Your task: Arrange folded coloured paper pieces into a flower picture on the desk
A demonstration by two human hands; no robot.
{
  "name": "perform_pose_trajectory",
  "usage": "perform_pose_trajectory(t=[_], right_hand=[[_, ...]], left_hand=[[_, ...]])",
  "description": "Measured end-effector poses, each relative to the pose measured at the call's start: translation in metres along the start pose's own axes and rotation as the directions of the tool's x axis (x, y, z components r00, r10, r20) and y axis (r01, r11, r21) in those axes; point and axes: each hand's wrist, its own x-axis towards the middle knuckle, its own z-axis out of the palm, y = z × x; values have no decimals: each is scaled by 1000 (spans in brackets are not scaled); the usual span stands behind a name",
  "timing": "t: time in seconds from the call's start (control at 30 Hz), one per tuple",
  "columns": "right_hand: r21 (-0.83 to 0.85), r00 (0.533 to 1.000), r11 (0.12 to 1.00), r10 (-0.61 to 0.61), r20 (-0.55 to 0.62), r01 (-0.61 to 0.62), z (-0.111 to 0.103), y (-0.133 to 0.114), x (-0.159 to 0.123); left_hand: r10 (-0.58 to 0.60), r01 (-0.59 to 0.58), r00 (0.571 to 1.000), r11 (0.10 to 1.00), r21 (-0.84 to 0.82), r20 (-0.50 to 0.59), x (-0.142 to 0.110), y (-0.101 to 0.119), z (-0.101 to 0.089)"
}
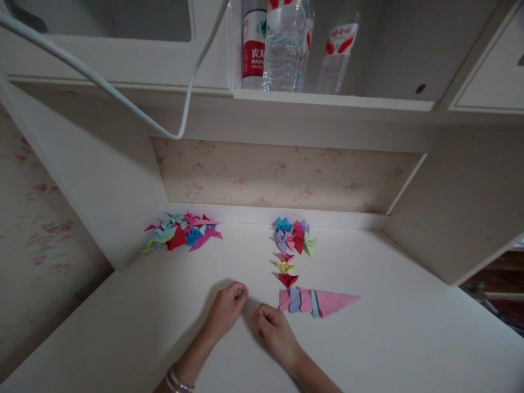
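My left hand (229, 308) rests above the white desk with its fingers curled in. Close by on the right, my right hand (273, 330) is closed too, thumb and forefinger together. A tiny reddish spot shows at its fingertips; whether either hand holds anything is hidden. Just beyond my right hand lies a long pointed pink folded paper piece (335, 303), with lilac, pink and pale blue folded bands (295, 300) at its wide end. Small origami pieces, red (289, 280), yellow (285, 267) and pink (285, 256), line up behind it. Further back sits a cluster of colourful origami pieces (298, 240).
A heap of mixed folded paper pieces (186, 232) lies at the desk's back left. Overhead, a shelf (335, 98) holds clear water bottles (282, 54) and a red-and-white labelled bottle (254, 49). A white cable (131, 112) hangs down in front of the cabinet.
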Motion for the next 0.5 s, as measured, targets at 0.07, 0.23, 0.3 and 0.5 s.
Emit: perform_pose_trajectory(t=[0.07,0.23,0.3,0.5], right_hand=[[-2,1000,1000,0,6,0,0,2,1],[-16,1000,1000,-2,21,2,-1,2,1],[-14,1000,1000,1,22,-1,-2,1,1],[-3,999,1000,20,30,-20,-2,0,1]], left_hand=[[4,-4,1000,1000,4,-1,0,0,0],[-4,5,1000,1000,23,-14,0,0,1],[-13,13,1000,1000,25,-10,0,1,1],[-16,16,1000,999,31,-16,-1,2,0]])
